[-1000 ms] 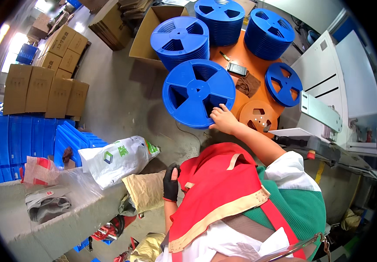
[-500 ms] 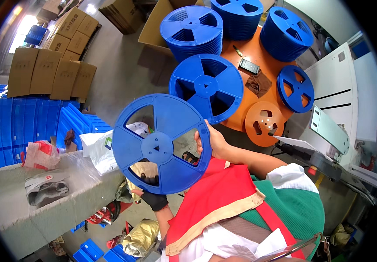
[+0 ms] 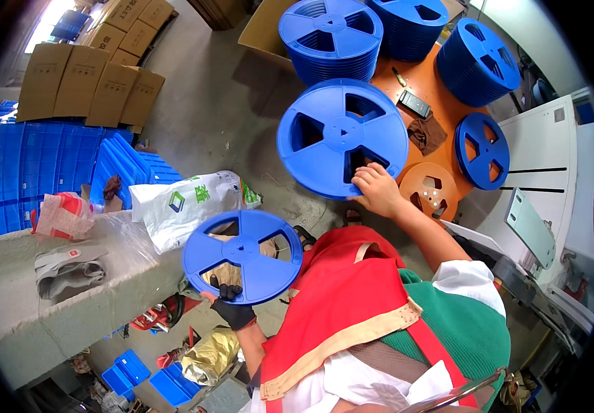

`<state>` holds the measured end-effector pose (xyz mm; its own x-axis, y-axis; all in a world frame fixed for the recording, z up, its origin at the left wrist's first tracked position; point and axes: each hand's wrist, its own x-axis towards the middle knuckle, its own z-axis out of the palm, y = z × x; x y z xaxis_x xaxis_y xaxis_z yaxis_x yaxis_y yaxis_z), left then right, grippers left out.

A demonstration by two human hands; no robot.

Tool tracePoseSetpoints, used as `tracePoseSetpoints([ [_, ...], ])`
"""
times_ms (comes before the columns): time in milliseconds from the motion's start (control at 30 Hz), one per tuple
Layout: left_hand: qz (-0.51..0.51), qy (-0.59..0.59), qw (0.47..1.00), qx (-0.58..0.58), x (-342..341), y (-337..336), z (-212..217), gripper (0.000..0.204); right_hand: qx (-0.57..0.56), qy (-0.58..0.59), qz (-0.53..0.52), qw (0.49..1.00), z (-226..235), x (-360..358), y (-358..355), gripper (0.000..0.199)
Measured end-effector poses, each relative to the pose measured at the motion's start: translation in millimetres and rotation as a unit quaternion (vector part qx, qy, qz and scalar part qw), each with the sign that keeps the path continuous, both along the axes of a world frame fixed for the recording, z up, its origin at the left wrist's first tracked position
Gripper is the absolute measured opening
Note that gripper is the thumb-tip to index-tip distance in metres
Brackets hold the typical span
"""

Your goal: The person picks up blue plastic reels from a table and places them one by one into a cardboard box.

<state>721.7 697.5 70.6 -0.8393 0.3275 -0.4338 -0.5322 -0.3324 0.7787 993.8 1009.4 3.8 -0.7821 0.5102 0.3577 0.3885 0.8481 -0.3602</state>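
Two hands work on separate blue reels. Compared with half a second ago, the single blue reel (image 3: 242, 256) sits lower and further to the person's left, and appears smaller; it no longer covers the stacked reel (image 3: 342, 135) on the orange table (image 3: 441, 155). The left hand (image 3: 231, 308), in a black glove, grips this single reel at its lower rim, fingers closed over the edge, and holds it up between the grey ledge (image 3: 70, 303) and the person's red garment (image 3: 352, 303). The right hand (image 3: 377, 189), bare, has returned to the near rim of the stacked reel on the orange table — fingers bent, tips on the rim. Whether they clamp the rim or only rest on it cannot be told.

Hidden or unclear: the left palm lies behind the reel rim; the left forearm is largely covered by the red garment. The orange table is mostly covered by reel stacks.

Surroundings relative to the orange table: three further blue reel stacks (image 3: 476, 60) at its far side, a smaller blue reel (image 3: 481, 149) and an orange reel (image 3: 429, 195) on its right part, a brown rag (image 3: 426, 133) at its centre. Well to the left lie a white sack (image 3: 183, 206), blue crates (image 3: 15, 165) and cardboard boxes (image 3: 83, 82).
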Motion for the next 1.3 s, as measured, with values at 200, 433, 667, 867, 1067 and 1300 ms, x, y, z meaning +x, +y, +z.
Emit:
tracePoseSetpoints([
  [200,-0.124,-0.017,0.990,0.067,-6.8,6.5,-16.4,0.049,-0.627,0.467,-0.092,0.617,64.7,-25.5,-36.4,0.038],
  [433,-0.211,-0.073,0.958,0.182,7.9,52.6,18.7,0.087,-0.890,0.353,-0.098,0.271,37.7,-52.5,-62.6,0.046],
  [667,-0.198,-0.051,0.972,0.118,8.6,34.1,38.3,0.058,-0.384,0.165,-0.210,0.884,-16.6,-38.5,-25.2,0.030],
  [867,-0.196,-0.086,0.969,0.124,-3.3,27.7,26.3,0.032,-0.013,-0.171,-0.183,0.968,-73.6,3.6,1.8,0.046],
  [1067,-0.049,-0.068,0.996,0.020,14.3,42.5,52.0,0.044,-0.053,-0.024,-0.072,0.996,-27.0,-3.4,0.6,0.040],
  [1300,-0.167,-0.131,0.965,0.152,-2.5,17.0,6.4,0.026,-0.625,0.481,-0.180,0.588,75.1,-15.8,-11.4,0.039],
])
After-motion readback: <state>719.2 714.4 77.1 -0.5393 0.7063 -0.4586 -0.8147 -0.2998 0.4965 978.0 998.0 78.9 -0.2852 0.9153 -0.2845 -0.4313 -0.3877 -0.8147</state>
